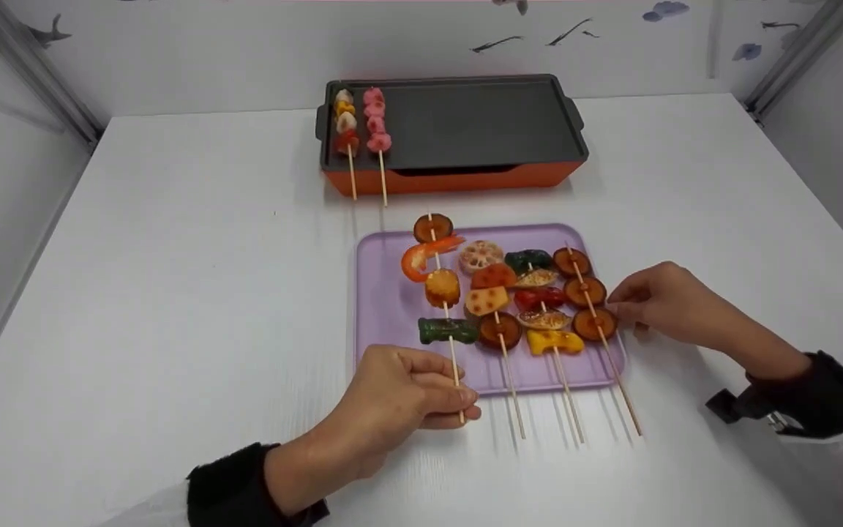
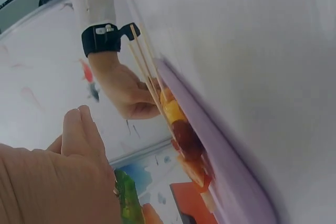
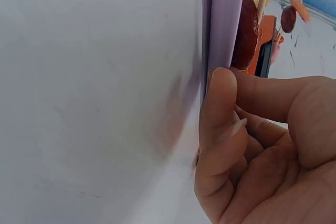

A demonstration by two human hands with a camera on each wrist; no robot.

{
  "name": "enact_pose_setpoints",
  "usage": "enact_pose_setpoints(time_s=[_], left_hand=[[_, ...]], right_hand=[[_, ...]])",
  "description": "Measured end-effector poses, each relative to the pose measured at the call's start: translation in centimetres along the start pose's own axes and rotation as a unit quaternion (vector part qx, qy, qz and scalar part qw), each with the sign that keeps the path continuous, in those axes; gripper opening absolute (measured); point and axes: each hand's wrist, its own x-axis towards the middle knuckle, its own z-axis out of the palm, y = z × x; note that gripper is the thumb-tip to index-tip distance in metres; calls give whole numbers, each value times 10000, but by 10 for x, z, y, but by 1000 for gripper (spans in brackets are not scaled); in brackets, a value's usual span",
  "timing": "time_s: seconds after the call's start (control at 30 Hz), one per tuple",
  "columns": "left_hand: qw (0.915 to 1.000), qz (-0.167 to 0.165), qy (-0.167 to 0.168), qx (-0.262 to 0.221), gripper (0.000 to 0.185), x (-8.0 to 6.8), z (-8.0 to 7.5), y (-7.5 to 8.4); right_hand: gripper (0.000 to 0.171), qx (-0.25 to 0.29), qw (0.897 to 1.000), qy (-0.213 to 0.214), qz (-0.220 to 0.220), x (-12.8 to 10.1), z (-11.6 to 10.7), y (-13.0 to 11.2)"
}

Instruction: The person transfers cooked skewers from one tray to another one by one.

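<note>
A purple tray (image 1: pixel 385 307) in the middle of the white table carries several food skewers lying side by side. My left hand (image 1: pixel 465 402) pinches the bare stick end of the leftmost skewer (image 1: pixel 445 289), which holds a mushroom slice, a shrimp, a yellow piece and a green pepper (image 2: pixel 126 198). That skewer still lies on the tray. My right hand (image 1: pixel 619 304) pinches the tray's right rim (image 3: pixel 226 24) beside the mushroom skewer (image 1: pixel 586 293), with its thumb (image 3: pixel 218 129) pressed against the edge.
A black grill pan (image 1: pixel 465 121) on an orange base stands at the back, with two skewers (image 1: pixel 348 121) at its left end and their sticks over the front edge. Walls close in behind and at both sides.
</note>
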Motion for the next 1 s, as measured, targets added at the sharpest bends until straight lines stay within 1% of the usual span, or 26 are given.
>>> enact_pose_setpoints(time_s=[0.23, 0.37, 0.6, 0.7, 0.83, 1.0], left_hand=[[9999, -80, 48, 118, 17, 5, 1, -13], [9997, -170, 35, 148, 11, 7, 3, -17], [9989, -277, 25, 370, 8, 9, 4, -22], [9988, -302, -9, 383, 8, 10, 4, -22], [9984, -351, -90, 441, 14, 11, 2, -22], [9968, -494, -217, 598, 28, 13, 1, -21]], right_hand=[[16, 20, 10000, 39, 34, 0, -1, -1], [16, -4, 10000, 9, -46, 1, 0, -1], [16, -1, 10000, 7, 23, 1, 0, -2], [16, -8, 10000, 13, 3, 1, 0, -2], [16, -29, 10000, 11, -17, 0, 1, -3], [16, -75, 10000, 9, 15, 0, 0, -1]])
